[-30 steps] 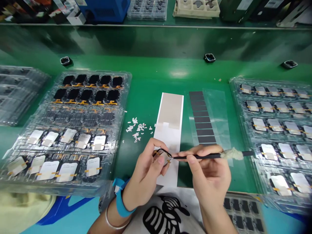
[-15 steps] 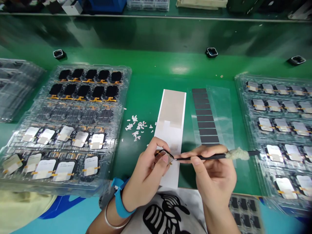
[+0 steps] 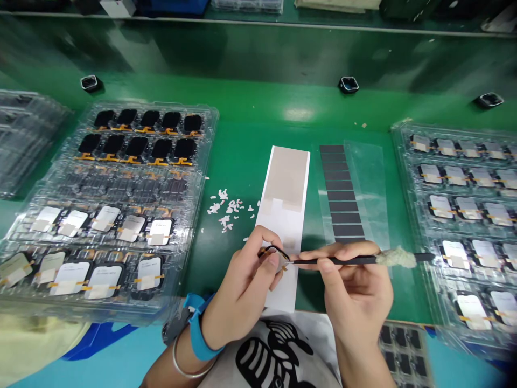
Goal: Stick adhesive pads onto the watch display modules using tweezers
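Note:
My left hand [image 3: 250, 280] is closed, thumb and fingers pinching a small watch screen [image 3: 283, 263] by its edges above a white paper strip [image 3: 286, 231]. The screen is tilted, its dark rim upward, and the fingers hide much of it. Black tweezers [image 3: 359, 260] lie in my right hand [image 3: 355, 285], which grips them like a pen. Pale fluffy wrapping surrounds their rear part. Their thin tip meets the screen's right edge, near a small orange flex tab; whether anything is caught in the tip is too small to tell.
Left stands a clear tray [image 3: 169, 178] of black and silver-backed screens; another tray [image 3: 438, 226] is at right. Dark adhesive strips [image 3: 343, 205] lie on film beside the paper. White scraps [image 3: 232, 207] are scattered left of it. Watch cases [image 3: 348, 84] sit at the back.
The tweezers' tip and the screen have shifted only slightly, and more of the orange tab shows. Both hands keep their hold. The whole view has moved a little.

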`<action>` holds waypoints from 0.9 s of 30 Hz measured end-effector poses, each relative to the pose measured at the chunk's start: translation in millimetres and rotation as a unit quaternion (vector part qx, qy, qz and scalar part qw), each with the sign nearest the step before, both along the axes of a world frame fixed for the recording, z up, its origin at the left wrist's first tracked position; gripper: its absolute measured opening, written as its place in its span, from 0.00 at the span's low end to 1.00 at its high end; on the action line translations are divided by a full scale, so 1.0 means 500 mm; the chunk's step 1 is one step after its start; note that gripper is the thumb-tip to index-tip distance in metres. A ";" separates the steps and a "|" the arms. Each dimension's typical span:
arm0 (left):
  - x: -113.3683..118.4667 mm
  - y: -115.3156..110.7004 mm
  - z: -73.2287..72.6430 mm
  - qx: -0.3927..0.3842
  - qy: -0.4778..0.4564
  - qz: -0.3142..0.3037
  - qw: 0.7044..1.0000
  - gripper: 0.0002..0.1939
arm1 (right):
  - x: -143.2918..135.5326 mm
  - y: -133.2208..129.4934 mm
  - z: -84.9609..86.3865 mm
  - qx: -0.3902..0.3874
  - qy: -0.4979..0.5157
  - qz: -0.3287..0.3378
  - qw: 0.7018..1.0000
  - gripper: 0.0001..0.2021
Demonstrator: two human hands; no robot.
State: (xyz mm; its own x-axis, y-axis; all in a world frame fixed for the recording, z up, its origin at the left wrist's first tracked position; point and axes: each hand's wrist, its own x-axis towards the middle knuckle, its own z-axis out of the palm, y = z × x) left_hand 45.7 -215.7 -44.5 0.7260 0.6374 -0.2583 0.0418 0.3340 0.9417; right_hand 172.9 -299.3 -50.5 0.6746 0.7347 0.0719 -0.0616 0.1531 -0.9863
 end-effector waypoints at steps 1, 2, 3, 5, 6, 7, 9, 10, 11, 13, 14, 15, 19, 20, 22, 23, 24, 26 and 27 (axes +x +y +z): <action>-0.001 0.000 0.000 0.002 0.000 -0.001 1.000 0.10 | 0.000 0.000 0.000 0.000 0.000 0.000 1.000 0.07; -0.001 0.000 -0.001 0.003 0.001 -0.001 1.000 0.10 | 0.001 0.000 0.000 0.000 0.001 0.001 1.000 0.07; -0.001 0.000 -0.001 0.003 0.000 -0.002 1.000 0.10 | 0.001 0.000 -0.001 0.002 0.001 0.001 1.000 0.07; -0.001 0.001 0.000 -0.001 -0.002 -0.002 1.000 0.10 | 0.002 0.000 -0.003 0.009 0.004 0.000 1.000 0.08; -0.001 0.001 0.000 -0.003 -0.003 -0.002 1.000 0.10 | 0.002 0.001 -0.003 0.012 0.005 -0.001 1.000 0.08; 0.000 0.002 0.001 -0.005 -0.002 -0.001 1.000 0.10 | 0.003 0.001 -0.004 0.015 0.006 -0.001 1.000 0.08; 0.002 0.002 0.003 -0.005 0.000 0.002 1.000 0.10 | 0.003 0.001 -0.005 0.014 0.008 0.000 1.000 0.08; 0.003 0.001 0.003 -0.005 0.001 0.004 1.000 0.11 | 0.003 0.001 -0.005 0.013 0.008 0.001 1.000 0.08; 0.004 0.001 0.004 -0.005 0.001 0.006 1.000 0.11 | 0.002 0.001 -0.005 0.012 0.010 0.002 1.000 0.08; 0.005 0.000 0.003 -0.004 -0.001 0.009 1.000 0.11 | 0.002 0.001 -0.005 0.013 0.015 0.004 1.000 0.08; 0.005 0.000 0.002 -0.003 -0.002 0.009 1.000 0.11 | 0.003 0.001 -0.005 0.015 0.019 0.007 1.000 0.08; 0.005 -0.001 0.001 0.001 -0.003 0.010 1.000 0.10 | 0.003 0.001 -0.005 0.016 0.023 0.011 1.000 0.08; 0.000 -0.003 -0.007 0.024 -0.004 0.013 1.000 0.09 | 0.003 0.002 -0.005 0.021 0.032 0.019 0.999 0.07; -0.001 -0.003 -0.008 0.028 0.000 0.013 1.000 0.09 | 0.002 0.002 -0.004 0.022 0.032 0.020 0.999 0.07; -0.003 -0.003 -0.011 0.034 0.012 0.010 0.999 0.09 | 0.002 0.003 -0.002 0.032 0.035 0.022 0.999 0.07; -0.003 -0.003 -0.012 0.036 0.020 0.009 0.999 0.10 | 0.002 0.004 -0.001 0.040 0.037 0.022 0.998 0.07; -0.003 -0.003 -0.013 0.037 0.026 0.010 0.999 0.10 | 0.002 0.004 0.000 0.049 0.041 0.023 0.998 0.08; -0.002 -0.003 -0.013 0.038 0.035 0.018 0.998 0.10 | 0.003 0.005 0.001 0.064 0.053 0.027 0.996 0.08; -0.001 -0.003 -0.012 0.036 0.039 0.024 0.998 0.10 | 0.003 0.005 0.000 0.066 0.061 0.031 0.995 0.08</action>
State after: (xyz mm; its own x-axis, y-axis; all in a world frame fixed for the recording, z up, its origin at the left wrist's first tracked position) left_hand 45.2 -217.1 -50.5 0.6741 0.6892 -0.2657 0.1022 0.2693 0.9576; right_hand 174.4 -296.7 -50.2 0.6379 0.7647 0.0919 -0.1924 0.2738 -0.9424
